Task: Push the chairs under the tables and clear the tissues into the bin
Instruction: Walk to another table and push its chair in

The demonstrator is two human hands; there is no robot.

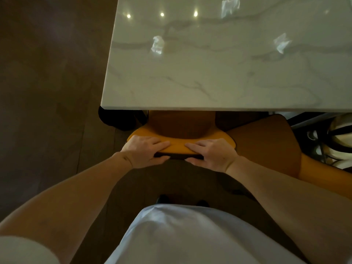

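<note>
A yellow chair [178, 147] stands at the near edge of a white marble table [219, 84], its brown seat partly under the tabletop. My left hand [142, 152] and my right hand [211, 154] both grip the top of its backrest, fingers over the front and thumbs behind. A second yellow chair [270, 147] stands to the right, angled and farther out from the table. Three crumpled white tissues lie on the tabletop: one at the left [157, 44], one at the right [282, 42], one at the far top [230, 6].
Dark wooden floor [47, 92] spreads to the left of the table. A dark table leg [114, 119] stands under the near left corner. A white and black bag or shoes [335, 141] sit at the right edge. No bin is in view.
</note>
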